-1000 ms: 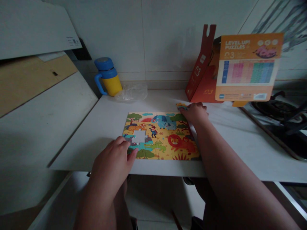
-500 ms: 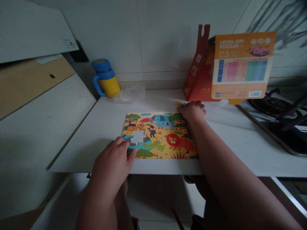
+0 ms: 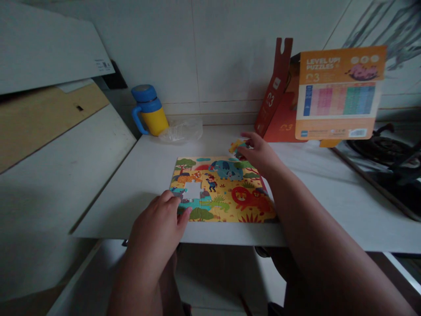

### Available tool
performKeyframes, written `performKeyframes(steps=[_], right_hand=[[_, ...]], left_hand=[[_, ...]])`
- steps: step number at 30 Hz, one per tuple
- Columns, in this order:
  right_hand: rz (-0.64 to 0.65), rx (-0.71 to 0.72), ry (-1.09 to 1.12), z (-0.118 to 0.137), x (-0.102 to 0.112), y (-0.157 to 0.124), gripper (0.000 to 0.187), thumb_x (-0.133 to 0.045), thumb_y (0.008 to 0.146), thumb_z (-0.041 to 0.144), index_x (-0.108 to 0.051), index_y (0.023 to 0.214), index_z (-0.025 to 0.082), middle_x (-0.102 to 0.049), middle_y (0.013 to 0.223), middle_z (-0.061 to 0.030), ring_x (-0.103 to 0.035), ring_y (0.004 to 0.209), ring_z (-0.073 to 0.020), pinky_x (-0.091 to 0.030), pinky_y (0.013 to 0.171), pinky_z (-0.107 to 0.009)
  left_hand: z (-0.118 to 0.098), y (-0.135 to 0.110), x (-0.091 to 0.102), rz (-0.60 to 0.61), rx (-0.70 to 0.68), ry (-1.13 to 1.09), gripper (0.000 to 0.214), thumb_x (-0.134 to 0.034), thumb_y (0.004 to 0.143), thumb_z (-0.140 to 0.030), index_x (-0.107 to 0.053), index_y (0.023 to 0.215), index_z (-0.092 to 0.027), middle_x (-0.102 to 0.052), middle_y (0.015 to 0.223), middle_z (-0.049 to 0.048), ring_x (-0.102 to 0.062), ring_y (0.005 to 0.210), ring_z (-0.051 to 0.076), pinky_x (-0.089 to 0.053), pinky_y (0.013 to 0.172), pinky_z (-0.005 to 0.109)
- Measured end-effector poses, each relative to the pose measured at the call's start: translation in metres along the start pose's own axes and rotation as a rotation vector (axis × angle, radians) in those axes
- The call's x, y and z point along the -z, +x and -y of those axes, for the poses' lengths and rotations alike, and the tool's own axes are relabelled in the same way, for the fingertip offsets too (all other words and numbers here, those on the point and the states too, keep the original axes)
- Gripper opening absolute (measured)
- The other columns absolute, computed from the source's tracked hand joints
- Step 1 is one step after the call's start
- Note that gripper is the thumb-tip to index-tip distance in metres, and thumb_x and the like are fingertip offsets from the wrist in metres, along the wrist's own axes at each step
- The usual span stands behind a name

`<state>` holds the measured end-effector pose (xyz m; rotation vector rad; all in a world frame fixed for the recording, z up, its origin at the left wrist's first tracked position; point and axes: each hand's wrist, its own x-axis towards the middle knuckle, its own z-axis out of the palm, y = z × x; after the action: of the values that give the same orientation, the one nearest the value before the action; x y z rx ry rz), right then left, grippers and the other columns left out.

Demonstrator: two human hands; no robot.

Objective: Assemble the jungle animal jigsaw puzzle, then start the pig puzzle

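Clock positions are read from the middle of the jigsaw, with 12 toward the wall [image 3: 226, 57].

Jigsaw [image 3: 221, 189]: one, lying flat on the white counter [image 3: 138, 175]; elephants at 12, lions at 4, crocodile at 6, spotted cat at 10. One gap [image 3: 193, 190], at 9, showing white beneath.

Loose piece [image 3: 237, 148]: one, yellow and blue-green, at 1, just beyond the jigsaw's far edge. Whether it touches the counter cannot be told.

Right hand [image 3: 258, 151]: between 1 and 2, thumb and fingers grasping the loose piece, forefinger extended above it; forearm crossing the jigsaw's right edge.

Left hand [image 3: 162, 215]: at 8, on the jigsaw's near left corner; fingers released and loosely bent, thumb spread apart, nothing grasped.

Mug [image 3: 154, 120]: one, yellow with blue lid and handle, upright, between 10 and 11.

Plastic packaging [image 3: 184, 131]: one, clear, at 11, just beside the mug.

Box [image 3: 338, 96]: one, orange and red, flap raised, lettered "Level Up! Puzzles", between 1 and 2, near the wall.

Stove [image 3: 381, 175]: one, black, at 3, partly outside the view.
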<state>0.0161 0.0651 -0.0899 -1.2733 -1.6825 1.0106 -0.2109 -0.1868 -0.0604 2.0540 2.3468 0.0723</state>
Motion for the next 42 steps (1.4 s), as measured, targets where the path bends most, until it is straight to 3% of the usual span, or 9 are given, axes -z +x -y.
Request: performKeyframes(steps=[3, 5, 8, 13, 21, 26, 32, 38, 42], right_hand=[[0.384, -0.065, 0.288, 0.019, -0.011, -0.018, 0.041, -0.075, 0.081, 0.033, -0.063, 0.120, 0.023, -0.070, 0.093, -0.0034, -0.068, 0.072, -0.0164, -0.056, 0.063, -0.029], [0.519, -0.064, 0.317, 0.028, -0.017, -0.029, 0.032, -0.080, 0.079, 0.036, -0.062, 0.103, 0.023, -0.065, 0.079, 0.0005, -0.063, 0.066, -0.0149, -0.050, 0.057, -0.026], [0.617, -0.020, 0.281, 0.034, -0.026, -0.040, 0.035, -0.085, 0.076, 0.041, -0.058, 0.090, 0.023, -0.061, 0.073, 0.0035, -0.056, 0.062, -0.0127, -0.044, 0.056, -0.025], [0.702, 0.082, 0.234, 0.031, -0.042, -0.053, 0.033, -0.077, 0.085, 0.041, -0.057, 0.103, 0.024, -0.066, 0.081, 0.0023, -0.059, 0.070, -0.0143, -0.044, 0.063, -0.027], [0.654, 0.377, -0.054, 0.034, -0.060, -0.072, 0.010, -0.066, 0.094, 0.026, -0.063, 0.103, 0.023, -0.066, 0.085, 0.0017, -0.058, 0.072, -0.0138, -0.044, 0.067, -0.026], [0.581, 0.404, -0.148, 0.042, -0.062, -0.077, 0.009, -0.064, 0.095, 0.021, -0.067, 0.103, 0.022, -0.068, 0.084, 0.0012, -0.055, 0.067, -0.0127, -0.041, 0.065, -0.026], [0.634, 0.444, -0.198, 0.039, -0.065, -0.077, 0.005, -0.066, 0.096, 0.024, -0.069, 0.098, 0.021, -0.070, 0.084, 0.0010, -0.057, 0.068, -0.0121, -0.041, 0.065, -0.025], [0.565, 0.482, -0.241, 0.037, -0.066, -0.079, 0.038, -0.069, 0.097, 0.023, -0.062, 0.133, 0.018, -0.076, 0.104, -0.0050, -0.066, 0.082, -0.0157, -0.047, 0.073, -0.026], [0.572, 0.547, -0.364, 0.037, -0.068, -0.078, 0.044, -0.072, 0.097, 0.029, -0.065, 0.138, 0.015, -0.075, 0.123, -0.0125, -0.070, 0.104, -0.0226, -0.051, 0.090, -0.032]], left_hand=[[-0.001, -0.001, 0.002, 0.011, 0.008, 0.008, 0.023, -0.058, 0.104, -0.037, -0.073, 0.103, -0.020, -0.073, 0.116, 0.0114, -0.071, 0.110, 0.030, -0.057, 0.099, 0.042], [-0.001, -0.001, 0.001, -0.006, 0.006, 0.003, 0.022, -0.058, 0.103, -0.037, -0.073, 0.103, -0.020, -0.073, 0.117, 0.0112, -0.070, 0.111, 0.030, -0.057, 0.099, 0.042], [-0.001, -0.002, -0.001, -0.030, -0.001, -0.012, 0.023, -0.059, 0.104, -0.036, -0.073, 0.108, -0.019, -0.072, 0.119, 0.0117, -0.069, 0.112, 0.031, -0.057, 0.100, 0.043], [-0.004, -0.003, 0.000, 0.002, 0.018, 0.013, 0.022, -0.059, 0.104, -0.036, -0.072, 0.104, -0.019, -0.071, 0.113, 0.0115, -0.070, 0.108, 0.030, -0.057, 0.097, 0.043], [-0.004, -0.003, 0.001, -0.008, 0.012, 0.022, 0.022, -0.061, 0.103, -0.039, -0.071, 0.104, -0.020, -0.072, 0.114, 0.0114, -0.069, 0.108, 0.030, -0.057, 0.096, 0.042], [-0.005, -0.004, 0.002, 0.010, 0.017, 0.028, 0.022, -0.061, 0.104, -0.038, -0.071, 0.106, -0.019, -0.071, 0.117, 0.0117, -0.068, 0.110, 0.030, -0.056, 0.098, 0.042], [-0.008, -0.003, 0.004, 0.032, 0.036, 0.035, 0.020, -0.064, 0.103, -0.037, -0.072, 0.104, -0.018, -0.070, 0.114, 0.0111, -0.068, 0.108, 0.029, -0.056, 0.095, 0.041], [-0.008, -0.003, 0.002, 0.026, 0.036, 0.030, 0.021, -0.065, 0.102, -0.037, -0.072, 0.105, -0.018, -0.070, 0.115, 0.0111, -0.068, 0.108, 0.030, -0.056, 0.096, 0.042], [-0.008, -0.003, 0.003, 0.023, 0.034, 0.047, 0.020, -0.066, 0.101, -0.036, -0.072, 0.104, -0.018, -0.070, 0.115, 0.0113, -0.068, 0.109, 0.030, -0.056, 0.096, 0.043]])
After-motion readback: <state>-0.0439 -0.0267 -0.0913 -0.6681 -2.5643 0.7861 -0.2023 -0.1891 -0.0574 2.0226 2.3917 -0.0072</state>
